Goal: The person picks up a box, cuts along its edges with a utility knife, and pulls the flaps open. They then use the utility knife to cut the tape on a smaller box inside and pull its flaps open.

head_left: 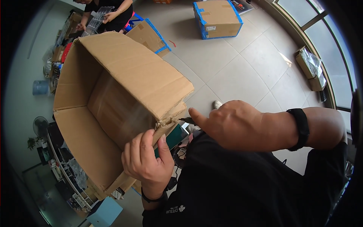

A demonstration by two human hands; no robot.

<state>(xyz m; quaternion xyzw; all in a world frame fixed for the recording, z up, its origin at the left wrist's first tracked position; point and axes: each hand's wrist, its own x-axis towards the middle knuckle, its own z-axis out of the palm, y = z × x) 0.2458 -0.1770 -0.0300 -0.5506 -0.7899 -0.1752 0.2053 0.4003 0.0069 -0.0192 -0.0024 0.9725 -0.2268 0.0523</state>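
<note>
A large open cardboard box (140, 75) is tilted in front of me, its hollow inside turned to the left. My left hand (148, 160) pinches the box's near edge, thumb on one face and fingers over the rim. Just above those fingers, the box's corner (164, 122) is torn and ragged. From the right comes my right hand (236, 125), closed around a slim black tool (187, 120) with its index finger stretched along it. The tool's thin end is at the torn corner; the fist hides most of it, so its kind is unclear.
A taped carton (221, 19) stands on the tiled floor, and another blue-edged carton (147, 36) lies behind my box. At the upper left a person (109, 15) holds a clear plastic part. Cluttered desks (64, 162) line the left; a long box (310, 64) sits by the window.
</note>
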